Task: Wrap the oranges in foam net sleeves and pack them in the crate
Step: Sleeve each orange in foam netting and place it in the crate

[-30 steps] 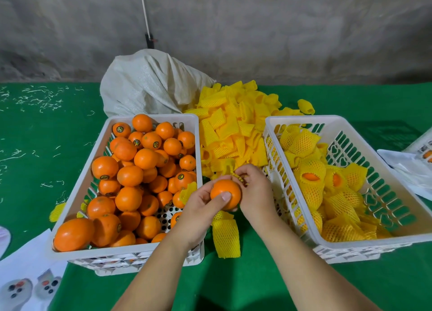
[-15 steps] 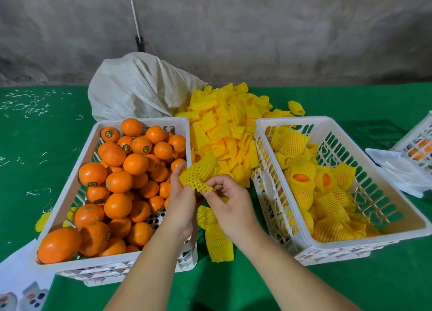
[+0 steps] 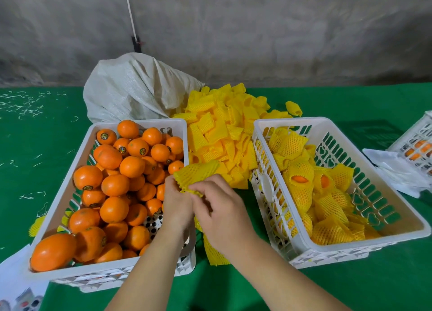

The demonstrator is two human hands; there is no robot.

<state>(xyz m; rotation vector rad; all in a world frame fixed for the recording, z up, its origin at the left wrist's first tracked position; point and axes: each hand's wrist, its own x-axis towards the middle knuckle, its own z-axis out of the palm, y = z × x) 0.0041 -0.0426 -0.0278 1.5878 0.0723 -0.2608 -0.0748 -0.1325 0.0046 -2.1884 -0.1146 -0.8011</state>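
foam net sleeve (image 3: 197,171) pinched btwn left hand (image 3: 176,202) & right hand (image 3: 219,208), sticking up past fingertips.

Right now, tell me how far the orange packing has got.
Done: the right crate already holds a layer of oranges in yellow foam net sleeves. In hand: left hand and right hand work a foam sleeve between the crates; whether an orange sits inside it is hidden. Left: the left crate is heaped with bare oranges, and a large pile of unused sleeves lies behind.
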